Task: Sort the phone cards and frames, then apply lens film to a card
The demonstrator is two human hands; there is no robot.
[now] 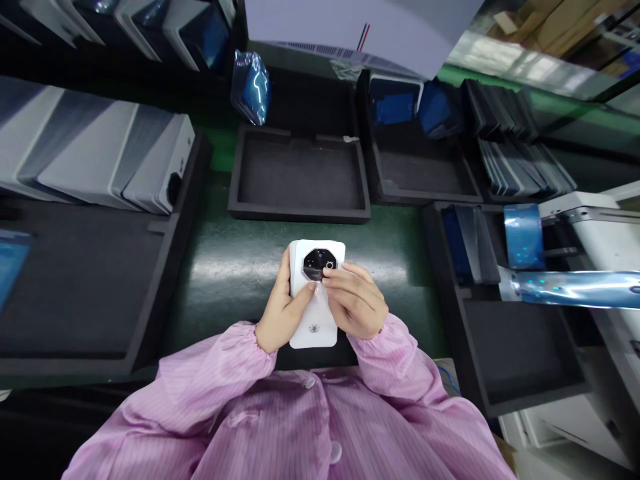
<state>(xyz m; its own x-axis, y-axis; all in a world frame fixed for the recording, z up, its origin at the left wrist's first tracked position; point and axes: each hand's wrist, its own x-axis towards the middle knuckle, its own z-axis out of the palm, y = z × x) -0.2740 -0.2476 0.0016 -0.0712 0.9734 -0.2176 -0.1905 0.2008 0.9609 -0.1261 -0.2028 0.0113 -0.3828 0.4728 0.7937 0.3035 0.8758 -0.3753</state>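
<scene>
A white phone back cover (320, 310) with a black octagonal camera window (319, 263) and a small dark logo lies upright between my hands, above the green bench. Along its left side a second white edge shows, so it may be more than one cover. My left hand (281, 308) is closed round the left edge, its thumb on the face just below the window. From the right, my right hand (357, 300) grips the cover with bent fingers, fingertips touching the window's lower right corner. Something clear and shiny shows near the thumb; I cannot tell what it is.
Ahead is a black foam tray (300, 212). Another tray (145, 313) on the left carries a row of white panels (95, 147). Blue film-covered parts (253, 87) stand behind. On the right, a tray (520, 347) has a shiny blue film strip (580, 289) across it.
</scene>
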